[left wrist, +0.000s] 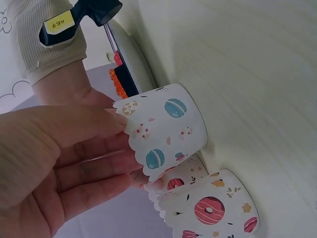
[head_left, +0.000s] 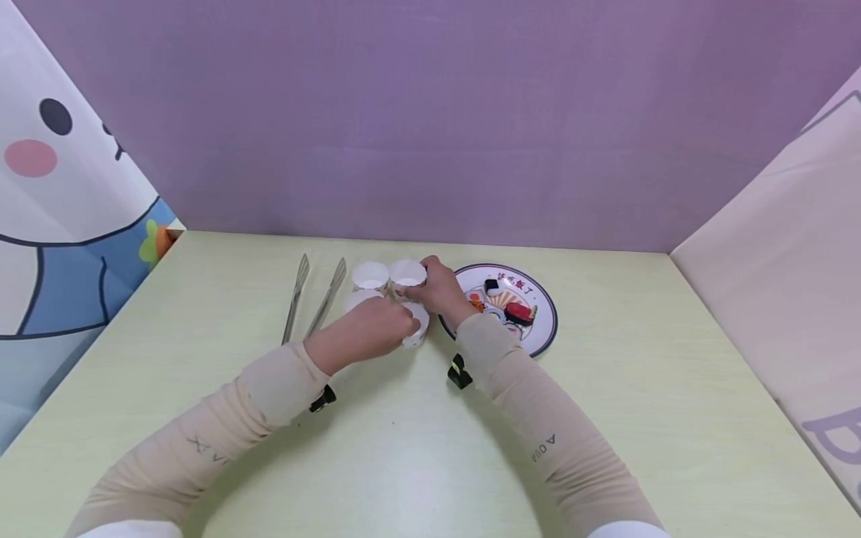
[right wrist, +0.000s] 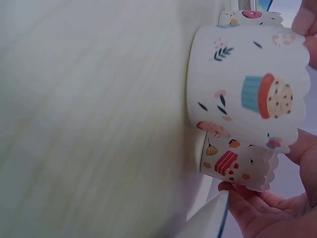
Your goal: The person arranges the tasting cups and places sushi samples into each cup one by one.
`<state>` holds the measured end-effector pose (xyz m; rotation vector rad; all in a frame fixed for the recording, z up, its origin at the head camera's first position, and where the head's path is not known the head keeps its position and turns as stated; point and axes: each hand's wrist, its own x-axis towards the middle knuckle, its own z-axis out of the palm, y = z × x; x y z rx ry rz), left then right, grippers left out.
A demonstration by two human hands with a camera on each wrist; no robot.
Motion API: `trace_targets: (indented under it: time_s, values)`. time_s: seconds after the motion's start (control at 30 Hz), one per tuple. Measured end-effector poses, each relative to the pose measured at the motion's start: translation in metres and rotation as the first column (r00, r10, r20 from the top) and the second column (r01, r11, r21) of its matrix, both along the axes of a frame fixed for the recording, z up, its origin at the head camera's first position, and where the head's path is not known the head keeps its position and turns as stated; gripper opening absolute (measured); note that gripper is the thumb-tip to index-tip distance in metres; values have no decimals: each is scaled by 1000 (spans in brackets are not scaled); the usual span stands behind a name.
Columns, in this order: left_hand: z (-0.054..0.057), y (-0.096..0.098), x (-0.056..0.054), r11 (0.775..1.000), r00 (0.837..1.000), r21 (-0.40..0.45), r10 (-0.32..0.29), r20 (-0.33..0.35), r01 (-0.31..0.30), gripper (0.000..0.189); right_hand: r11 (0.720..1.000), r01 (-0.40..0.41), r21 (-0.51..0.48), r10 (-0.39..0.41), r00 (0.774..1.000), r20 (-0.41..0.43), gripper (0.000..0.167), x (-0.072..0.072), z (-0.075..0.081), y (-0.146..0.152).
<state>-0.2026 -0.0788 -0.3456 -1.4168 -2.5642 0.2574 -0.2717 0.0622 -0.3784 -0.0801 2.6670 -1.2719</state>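
Note:
Four scallop-rimmed white paper baking cups stand close together in two rows mid-table. My left hand (head_left: 366, 329) pinches the rim of the near right cup (left wrist: 166, 129), its thumb outside and other fingers beyond the rim. That cup carries blue macaron and cupcake prints. At the far right cup (head_left: 408, 271), my right hand (head_left: 440, 288) has its thumb and fingers round the side. In the right wrist view this cup (right wrist: 237, 161) shows a cake-slice print. The far left cup (head_left: 371, 275) is untouched, and the near left cup (head_left: 363, 297) is partly hidden by my left hand.
Right of the cups, a blue-rimmed plate (head_left: 550, 329) bears several sushi pieces, including a red-topped one (head_left: 519, 312); my right forearm covers part of it. Metal tongs (head_left: 294, 302) lie left of the cups, partly under my left forearm. A purple backdrop (head_left: 430, 127) rises behind the table.

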Motion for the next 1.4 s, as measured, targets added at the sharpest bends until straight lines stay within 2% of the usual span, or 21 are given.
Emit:
trace_targets:
  time_s: [0.23, 0.4, 0.6, 0.7, 0.8, 0.97, 1.07, 1.23, 1.4]
  values:
    - [-2, 0, -2, 1000, 1000, 22, -4, 0, 4, 8, 999, -14, 30, 15, 1000, -19, 55, 0, -1, 0]
    - [2, 0, -4, 1000, 1000, 14, -8, 7, 7, 5, 999, -15, 31, 16, 999, -28, 53, 0, -2, 1]
    - [18, -2, -10, 998, 998, 52, 30, 60, -33, 15, 1000, -6, 8, 6, 1000, -13, 53, 2, -1, 0]
    - [27, -4, -15, 995, 993, 65, 68, 95, -74, 9, 1000, -7, 18, 8, 1000, -9, 56, 2, 0, 0]
    - [31, -6, -20, 992, 989, 74, 96, 110, -105, 8, 1000, -14, 18, 14, 1000, 0, 58, 2, 0, 0]
    - [32, -8, -28, 986, 986, 123, 101, 129, -117, 22, 1000, -28, 6, 28, 1000, -6, 60, 2, 1, 1]
    - [32, -8, -34, 984, 984, 123, 113, 134, -130, 27, 999, -34, 11, 34, 999, -15, 59, 1, 1, 1]
    - [31, -7, -44, 980, 978, 117, 140, 153, -158, 21, 998, -44, 43, 46, 999, -28, 61, 1, 0, 2]
    - [30, -5, -53, 976, 966, 125, 148, 210, -177, 20, 998, -41, 45, 43, 999, -32, 62, 0, 0, 2]
